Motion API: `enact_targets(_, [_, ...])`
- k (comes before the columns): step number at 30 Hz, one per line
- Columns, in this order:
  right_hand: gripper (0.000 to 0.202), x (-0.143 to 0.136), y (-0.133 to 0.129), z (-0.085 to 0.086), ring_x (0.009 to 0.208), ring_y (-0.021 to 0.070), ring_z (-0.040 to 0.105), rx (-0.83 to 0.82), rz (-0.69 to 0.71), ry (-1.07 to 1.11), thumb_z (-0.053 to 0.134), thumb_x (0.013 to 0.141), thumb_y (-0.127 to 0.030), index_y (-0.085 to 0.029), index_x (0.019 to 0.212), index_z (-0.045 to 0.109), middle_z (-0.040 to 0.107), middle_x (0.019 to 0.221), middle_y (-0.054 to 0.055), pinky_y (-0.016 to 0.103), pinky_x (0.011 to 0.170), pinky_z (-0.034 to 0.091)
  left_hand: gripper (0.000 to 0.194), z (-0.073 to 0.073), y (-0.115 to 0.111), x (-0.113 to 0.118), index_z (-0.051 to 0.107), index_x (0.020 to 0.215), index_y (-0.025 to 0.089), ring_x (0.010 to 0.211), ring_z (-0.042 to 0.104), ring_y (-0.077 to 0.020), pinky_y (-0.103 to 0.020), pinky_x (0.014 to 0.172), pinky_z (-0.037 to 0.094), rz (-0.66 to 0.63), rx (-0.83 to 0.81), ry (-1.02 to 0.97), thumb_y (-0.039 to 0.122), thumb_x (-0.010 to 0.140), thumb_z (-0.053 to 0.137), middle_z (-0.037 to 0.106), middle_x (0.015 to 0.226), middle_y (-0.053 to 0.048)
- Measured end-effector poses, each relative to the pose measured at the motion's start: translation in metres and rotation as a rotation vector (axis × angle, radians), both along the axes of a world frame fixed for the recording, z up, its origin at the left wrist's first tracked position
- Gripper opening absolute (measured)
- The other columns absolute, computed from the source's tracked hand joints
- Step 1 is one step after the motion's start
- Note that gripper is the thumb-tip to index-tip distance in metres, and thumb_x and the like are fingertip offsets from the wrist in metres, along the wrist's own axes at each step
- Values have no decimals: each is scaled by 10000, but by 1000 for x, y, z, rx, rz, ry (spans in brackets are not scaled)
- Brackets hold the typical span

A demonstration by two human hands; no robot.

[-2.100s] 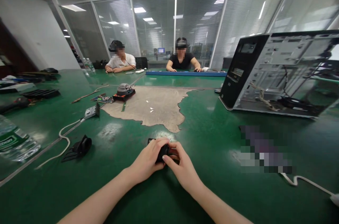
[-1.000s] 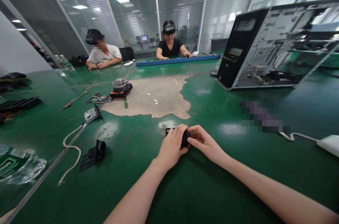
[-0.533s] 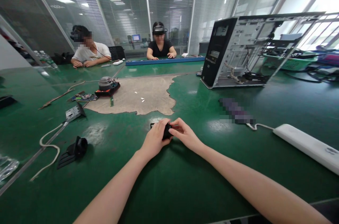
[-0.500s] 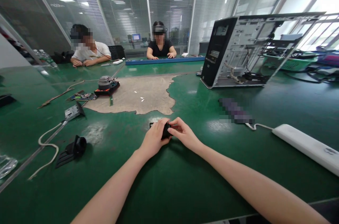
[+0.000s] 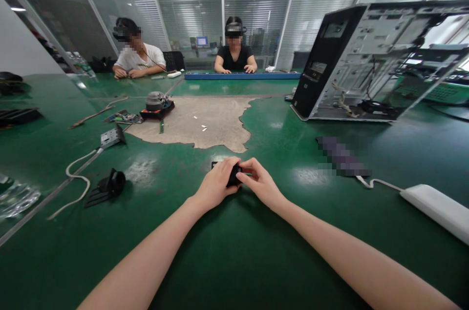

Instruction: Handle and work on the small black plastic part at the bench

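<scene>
Head view: the person's two bare hands met over a small black part [image 5: 233, 177] near the middle of the green surface [image 5: 234, 256]. The left hand [image 5: 214, 183] lay across the part from its left side, fingers bent over the top and thumb along the near edge; its grip was closed around the part. The right hand [image 5: 263, 183] approached from the other side, with thumb and forefinger at the part's right end; whether this second grip was pinched tight or only resting there could not be told.

The step in hand appeared to be two-handed work on the part, the left steadying and the right working at its end. The next move would probably call for a firm left hold and small, controlled finger motion on the right.

Relative to the grip, the part lay mostly beneath the left fingers, its dark body exposed between the hands and a flat corner projecting beyond the left knuckles. Whether it touched the surface was hidden.

A black bracket-like piece [image 5: 110, 184] lay well to the left, a pale worn patch [image 5: 216, 122] beyond the hands, and an open computer case [image 5: 326, 63] at the far right.
</scene>
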State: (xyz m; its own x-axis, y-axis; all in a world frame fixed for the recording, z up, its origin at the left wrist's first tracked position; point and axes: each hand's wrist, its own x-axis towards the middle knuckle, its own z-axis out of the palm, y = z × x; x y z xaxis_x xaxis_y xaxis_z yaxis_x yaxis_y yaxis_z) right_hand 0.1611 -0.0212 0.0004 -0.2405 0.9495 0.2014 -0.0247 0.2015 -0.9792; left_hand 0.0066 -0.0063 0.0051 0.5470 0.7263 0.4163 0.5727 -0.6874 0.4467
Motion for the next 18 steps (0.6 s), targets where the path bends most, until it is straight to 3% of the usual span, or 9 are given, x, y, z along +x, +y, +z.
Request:
enact_targets(4, [218,-1,4,-1,863,144,543,-49,-51,-61,570,719,-282,-214,894,460,524,918,18,308,760,468,603,2,0,1,298,1183,216,1062,439,-230,-385,872,397,18,-17,-7,141,663,594,436,1177,-75])
enact_targets(11, [264,5,1,3,942,146,526,-24,90,-14,605,693,-244,-233,904,447,528,931,5,328,862,426,631,2,0,0,293,1185,225,1067,437,-231,-384,879,393,12,-26,-3,116,643,595,420,1205,-69])
enact_targets(18, [180,0,2,-1,800,137,547,-29,-38,-10,552,727,-314,-222,853,463,517,889,7,296,681,477,563,-1,0,0,303,1173,227,1043,454,-225,-382,852,408,9,18,-24,187,689,587,441,1169,-68])
